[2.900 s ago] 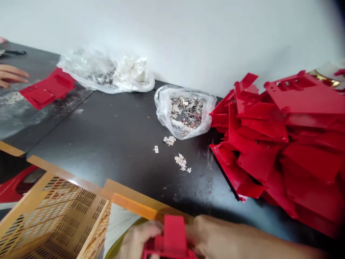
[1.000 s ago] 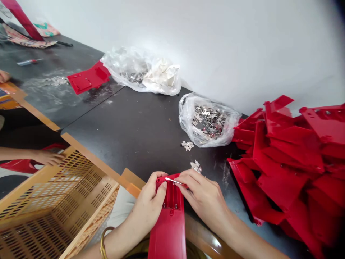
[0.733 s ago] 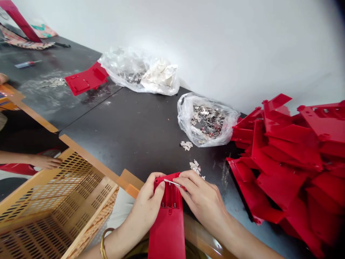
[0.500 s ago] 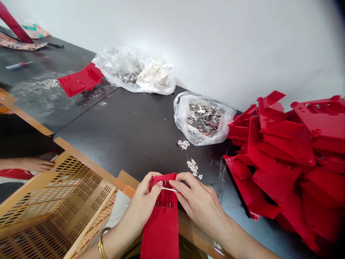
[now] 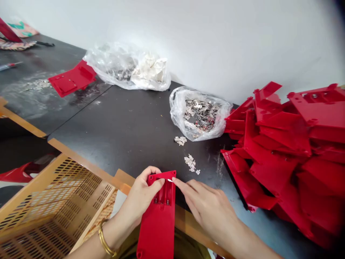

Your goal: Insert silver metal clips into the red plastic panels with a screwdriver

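Note:
A red plastic panel with a battery compartment lies lengthwise before me, its far end over the table edge. My left hand grips that end from the left, thumb at the top of the compartment, fingers curled behind. Small metal springs show at the compartment's near end. A bright silvery metal strip is at its top edge. The index finger of my right hand presses at the strip's right end, the other fingers loosely bent and apart; its thumb is hidden.
Flat metal contact plates lie beyond the panel, near an open plastic bag of metal parts. Red panels are piled at right. A yellow crate stands at left. Further back are another bag and a red panel.
The thin metal strip, held across the compartment between both hands before, now sits at its top edge. My right hand has gone from a pinch to a pointing finger. The co-worker's hand has left view.

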A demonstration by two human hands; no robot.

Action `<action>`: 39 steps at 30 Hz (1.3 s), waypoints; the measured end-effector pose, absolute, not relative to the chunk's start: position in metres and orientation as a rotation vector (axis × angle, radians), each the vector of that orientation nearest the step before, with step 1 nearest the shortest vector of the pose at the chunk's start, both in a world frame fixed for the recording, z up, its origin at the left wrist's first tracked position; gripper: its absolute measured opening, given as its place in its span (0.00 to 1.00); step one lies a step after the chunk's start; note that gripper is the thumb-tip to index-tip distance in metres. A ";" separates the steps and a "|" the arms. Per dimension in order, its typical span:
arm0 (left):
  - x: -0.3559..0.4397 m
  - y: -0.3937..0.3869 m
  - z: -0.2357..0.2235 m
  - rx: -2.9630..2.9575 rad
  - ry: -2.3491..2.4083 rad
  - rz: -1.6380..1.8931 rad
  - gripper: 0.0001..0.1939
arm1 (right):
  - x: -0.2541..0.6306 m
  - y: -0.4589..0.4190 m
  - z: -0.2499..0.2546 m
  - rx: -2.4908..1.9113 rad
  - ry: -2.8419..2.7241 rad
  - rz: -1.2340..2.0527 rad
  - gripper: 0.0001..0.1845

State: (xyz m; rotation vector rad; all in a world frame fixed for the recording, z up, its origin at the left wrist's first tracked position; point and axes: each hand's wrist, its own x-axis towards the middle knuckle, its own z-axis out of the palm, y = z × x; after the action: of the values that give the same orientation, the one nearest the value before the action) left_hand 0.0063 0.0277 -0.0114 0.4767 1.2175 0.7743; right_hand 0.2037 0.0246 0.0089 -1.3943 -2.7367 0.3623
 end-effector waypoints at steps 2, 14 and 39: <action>0.007 0.028 -0.012 0.499 1.223 0.767 0.12 | 0.203 0.021 0.009 -1.416 -2.751 0.286 0.29; 0.014 0.027 -0.015 0.683 1.274 0.758 0.11 | 0.197 0.007 0.019 -1.375 -2.820 -0.032 0.34; 0.015 0.030 -0.020 0.733 1.332 0.775 0.12 | 0.201 0.015 0.006 -1.464 -2.831 0.086 0.37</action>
State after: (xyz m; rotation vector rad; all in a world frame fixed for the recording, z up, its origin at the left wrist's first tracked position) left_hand 0.0154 0.0302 -0.0197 0.7327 1.3315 0.7748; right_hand 0.2008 0.0153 0.0061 -1.4641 -2.8308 0.0863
